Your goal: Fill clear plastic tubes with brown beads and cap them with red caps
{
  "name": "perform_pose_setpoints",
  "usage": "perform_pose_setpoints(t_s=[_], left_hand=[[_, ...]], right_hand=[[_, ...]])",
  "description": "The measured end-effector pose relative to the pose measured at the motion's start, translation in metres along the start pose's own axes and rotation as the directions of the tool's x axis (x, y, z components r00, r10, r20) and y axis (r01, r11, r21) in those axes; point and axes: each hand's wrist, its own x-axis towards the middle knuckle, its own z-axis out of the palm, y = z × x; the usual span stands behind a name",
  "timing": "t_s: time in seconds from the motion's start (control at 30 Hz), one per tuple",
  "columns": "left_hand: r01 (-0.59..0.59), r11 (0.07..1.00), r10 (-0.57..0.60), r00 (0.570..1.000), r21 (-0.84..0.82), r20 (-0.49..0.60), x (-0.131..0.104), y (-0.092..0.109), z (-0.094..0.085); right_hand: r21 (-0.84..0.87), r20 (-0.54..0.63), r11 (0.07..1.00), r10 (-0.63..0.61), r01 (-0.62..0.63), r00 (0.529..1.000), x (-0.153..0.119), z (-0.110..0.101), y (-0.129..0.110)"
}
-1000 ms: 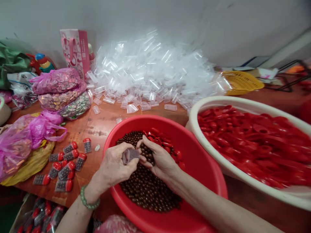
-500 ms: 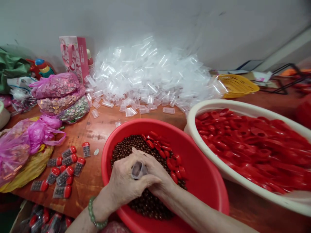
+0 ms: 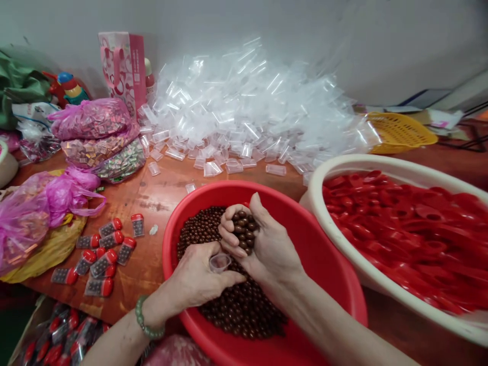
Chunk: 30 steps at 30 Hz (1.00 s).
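Note:
My left hand [image 3: 198, 277], with a green bead bracelet at its wrist, grips a small clear plastic container [image 3: 220, 263], its open mouth facing up toward me. Just to the right, my right hand [image 3: 267, 244] is cupped around a handful of shiny brown balls [image 3: 244, 233]. Both hands are over a red basin [image 3: 324, 284]. Loose brown balls [image 3: 244, 315] of the same kind cover much of its bottom. Red caps seen there earlier are mostly hidden behind my right hand.
A cream tub [image 3: 318, 188] of red caps [image 3: 412, 229] stands at right. Clear containers [image 3: 244, 107] are heaped along the wall beside a yellow basket [image 3: 400, 131]. Filled red-capped containers [image 3: 104, 264] lie at left, near pink bags [image 3: 91, 122]; a box of more sits below the table edge.
My right hand has come away from the left and turned up, now showing a cupped handful of brown balls. The left hand still holds the clear container. The view has shifted slightly.

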Motion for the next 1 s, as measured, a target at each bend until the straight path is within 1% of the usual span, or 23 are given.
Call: perform_pose_setpoints(t_s=[0.07, 0.17, 0.3, 0.4, 0.5, 0.57, 0.67, 0.77, 0.83, 0.93, 1.0], left_hand=[[0.003, 1.000, -0.002, 0.999, -0.025, 0.053, 0.002, 0.001, 0.000], [-0.011, 0.999, 0.008, 0.994, 0.034, 0.108, 0.006, 0.005, -0.002], [-0.061, 0.990, 0.046, 0.992, 0.130, 0.114, 0.010, 0.005, -0.003], [-0.085, 0.986, 0.068, 0.991, 0.141, 0.119, 0.012, 0.002, -0.003], [-0.102, 0.991, 0.091, 0.988, 0.082, 0.127, 0.014, -0.002, -0.002], [-0.091, 0.996, 0.092, 0.986, -0.013, 0.140, 0.015, -0.005, -0.001], [-0.050, 0.992, 0.067, 0.987, -0.112, 0.148, 0.015, -0.008, 0.000], [-0.016, 0.993, 0.032, 0.990, -0.119, 0.138, 0.016, -0.009, 0.001], [0.020, 0.990, -0.001, 0.991, -0.143, 0.132, 0.017, -0.009, 0.001], [0.067, 0.979, -0.042, 0.990, -0.190, 0.136, 0.017, -0.006, 0.000], [0.091, 0.963, -0.056, 0.988, -0.253, 0.145, 0.015, -0.003, -0.001]], right_hand=[[-0.019, 0.000, 1.000, 0.004, -0.004, 1.000, -0.001, 0.005, 0.003], [-0.057, -0.007, 0.998, 0.006, -0.006, 1.000, -0.002, 0.008, 0.007], [-0.074, -0.020, 0.997, 0.031, -0.033, 0.999, -0.004, 0.010, 0.006], [-0.086, -0.025, 0.994, 0.060, -0.062, 0.998, -0.005, 0.011, 0.005], [-0.107, -0.019, 0.993, 0.053, -0.055, 0.998, -0.005, 0.013, 0.004], [-0.118, -0.012, 0.992, 0.043, -0.044, 0.999, -0.006, 0.014, 0.003], [-0.153, 0.008, 0.988, 0.004, -0.003, 1.000, -0.008, 0.014, 0.003], [-0.207, 0.044, 0.977, -0.039, 0.047, 0.998, -0.010, 0.013, 0.003], [-0.223, 0.058, 0.973, -0.038, 0.050, 0.998, -0.010, 0.012, 0.003], [-0.191, 0.052, 0.981, -0.033, 0.042, 0.998, -0.006, 0.008, 0.002], [-0.164, 0.029, 0.986, -0.032, 0.036, 0.999, -0.003, 0.004, 0.002]])
